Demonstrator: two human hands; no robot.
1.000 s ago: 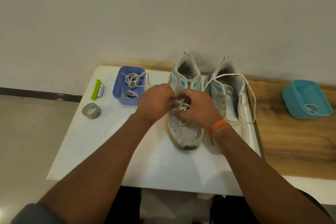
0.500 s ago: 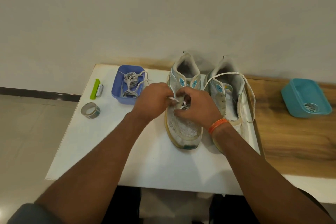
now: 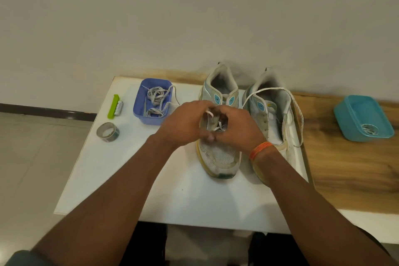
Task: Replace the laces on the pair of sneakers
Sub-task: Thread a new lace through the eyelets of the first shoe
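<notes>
Two worn white sneakers with blue accents stand side by side on the white board, toes toward me. Over the lacing area of the left sneaker (image 3: 219, 157) my left hand (image 3: 183, 123) and my right hand (image 3: 237, 127) meet, both pinching a white lace (image 3: 210, 114) that loops between the fingers. The eyelets under my hands are hidden. The right sneaker (image 3: 269, 119) has a long white lace (image 3: 299, 112) draped loosely across its opening and down its right side. An orange band circles my right wrist.
A purple tub (image 3: 140, 106) with several grey-white laces sits left of the shoes. A green-handled tool (image 3: 113, 108) and a tape roll (image 3: 107, 131) lie further left. A teal tub (image 3: 364, 119) rests on the wooden top at right. A wall is behind.
Both hands have shifted slightly up the left sneaker toward its tongue, and the lace end now sticks up between them. The shoes and tubs have not moved.
</notes>
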